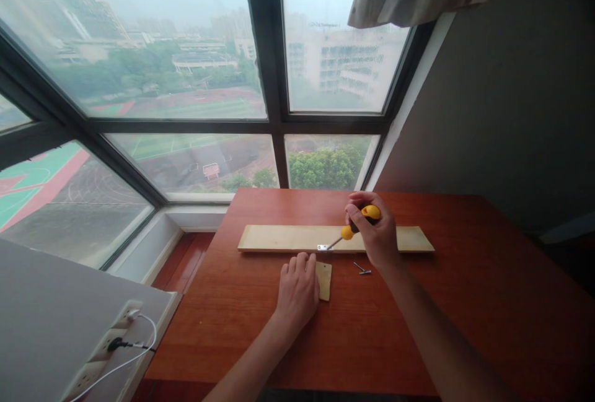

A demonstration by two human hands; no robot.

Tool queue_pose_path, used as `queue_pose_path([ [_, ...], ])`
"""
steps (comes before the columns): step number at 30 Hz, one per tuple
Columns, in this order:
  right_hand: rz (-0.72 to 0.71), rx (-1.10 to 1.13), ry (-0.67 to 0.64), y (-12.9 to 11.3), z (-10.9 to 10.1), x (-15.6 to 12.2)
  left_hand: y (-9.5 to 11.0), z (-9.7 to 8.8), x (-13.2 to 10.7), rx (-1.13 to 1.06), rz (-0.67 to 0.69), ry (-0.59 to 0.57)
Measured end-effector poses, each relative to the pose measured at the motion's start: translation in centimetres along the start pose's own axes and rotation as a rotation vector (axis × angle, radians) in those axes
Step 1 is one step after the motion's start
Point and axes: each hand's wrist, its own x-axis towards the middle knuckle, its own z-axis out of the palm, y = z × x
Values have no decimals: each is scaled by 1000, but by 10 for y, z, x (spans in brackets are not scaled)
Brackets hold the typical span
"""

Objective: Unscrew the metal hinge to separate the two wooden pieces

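Observation:
A long pale wooden board lies across the red-brown table. My right hand is closed around a yellow-and-black screwdriver, its tip down at a small metal bracket on the board's near edge. My left hand lies flat, fingers together, pressing on a small wooden piece just in front of the bracket. Loose screws lie on the table between my hands.
A large window stands behind the table, with a grey wall on the right. At lower left, a white power strip with plugged cables lies on a grey surface. A red wooden ledge runs left of the table.

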Motion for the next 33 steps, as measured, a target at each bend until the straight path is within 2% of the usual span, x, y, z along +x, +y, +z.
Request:
queue_pose_path([
  [4, 15, 11, -35, 8, 14, 1, -10, -12, 18, -75, 1, 35],
  [8, 19, 7, -43, 16, 20, 1, -25, -21, 40, -140, 14, 69],
  [16, 21, -10, -28, 20, 20, 3, -49, -16, 66, -204, 181, 29],
  [25, 43, -7, 16, 21, 18, 4, -58, -1, 64, -191, 204, -45],
  [33, 20, -20, 25, 23, 18, 9, -63, 10, 64, -111, 195, -23],
])
